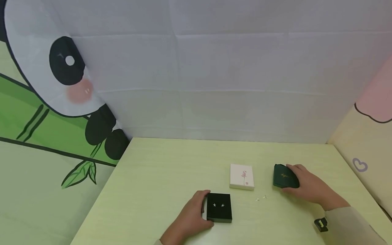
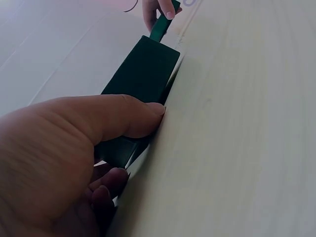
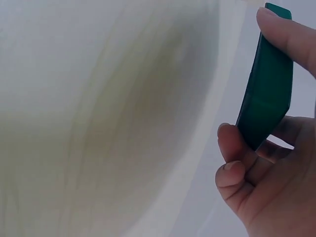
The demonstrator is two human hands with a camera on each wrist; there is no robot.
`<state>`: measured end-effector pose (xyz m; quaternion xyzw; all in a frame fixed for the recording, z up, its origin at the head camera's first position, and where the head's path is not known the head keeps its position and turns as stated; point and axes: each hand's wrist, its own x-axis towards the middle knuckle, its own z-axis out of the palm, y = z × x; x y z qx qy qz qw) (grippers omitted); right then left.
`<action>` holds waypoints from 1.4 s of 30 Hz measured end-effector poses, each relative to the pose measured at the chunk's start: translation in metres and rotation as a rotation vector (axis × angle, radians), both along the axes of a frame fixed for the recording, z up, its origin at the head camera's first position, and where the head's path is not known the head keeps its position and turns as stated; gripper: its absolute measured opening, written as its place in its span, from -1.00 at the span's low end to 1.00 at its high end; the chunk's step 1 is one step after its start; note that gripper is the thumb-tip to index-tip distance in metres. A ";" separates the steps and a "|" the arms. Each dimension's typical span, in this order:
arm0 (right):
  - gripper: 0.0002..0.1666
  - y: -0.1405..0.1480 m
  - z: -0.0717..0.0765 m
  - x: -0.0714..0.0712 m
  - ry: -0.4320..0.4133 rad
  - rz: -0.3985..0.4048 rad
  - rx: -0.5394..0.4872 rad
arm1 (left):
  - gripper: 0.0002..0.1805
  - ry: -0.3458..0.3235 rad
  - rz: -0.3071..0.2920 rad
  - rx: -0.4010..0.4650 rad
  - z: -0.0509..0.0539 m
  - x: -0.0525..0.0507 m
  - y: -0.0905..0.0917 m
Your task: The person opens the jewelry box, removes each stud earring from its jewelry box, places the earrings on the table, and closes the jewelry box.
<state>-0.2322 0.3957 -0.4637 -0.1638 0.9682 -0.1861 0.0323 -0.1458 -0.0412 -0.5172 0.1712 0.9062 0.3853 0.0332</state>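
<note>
My left hand [image 1: 190,216] grips the sides of an open dark green jewellery box [image 1: 218,217], thumb at the near edge and fingers at the far one. Two silver star earrings [image 1: 222,205] sit side by side on its black insert. In the left wrist view the thumb lies against the side of the box [image 2: 143,69]. Over to the right, my right hand [image 1: 312,189] holds a dark green box lid [image 1: 283,180] with gold lettering on top. The right wrist view shows this lid [image 3: 269,84] pinched between thumb and fingers.
A white box [image 1: 241,175] with a pink flower print lies between the hands, farther back. Two tiny light-coloured pieces [image 1: 261,198] lie on the table [image 1: 159,170] near it. Beside the right sleeve is a small black object [image 1: 321,224]. Printed cloth walls [image 1: 214,102] enclose the table.
</note>
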 end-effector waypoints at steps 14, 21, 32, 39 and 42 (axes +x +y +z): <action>0.28 0.004 -0.022 -0.009 -0.051 0.017 0.018 | 0.06 0.003 -0.004 0.000 0.001 0.000 0.001; 0.25 0.006 -0.025 -0.012 -0.049 0.027 -0.002 | 0.06 -0.001 -0.007 -0.009 -0.001 -0.003 0.000; 0.29 0.007 -0.026 -0.015 -0.080 0.035 -0.002 | 0.05 -0.011 -0.002 -0.010 -0.002 -0.002 0.001; 0.36 0.008 -0.021 -0.014 -0.085 0.018 0.026 | 0.05 -0.016 0.003 -0.012 -0.002 -0.001 0.001; 0.40 0.009 -0.018 -0.013 -0.079 0.018 0.049 | 0.05 -0.015 0.003 -0.011 -0.002 -0.001 0.001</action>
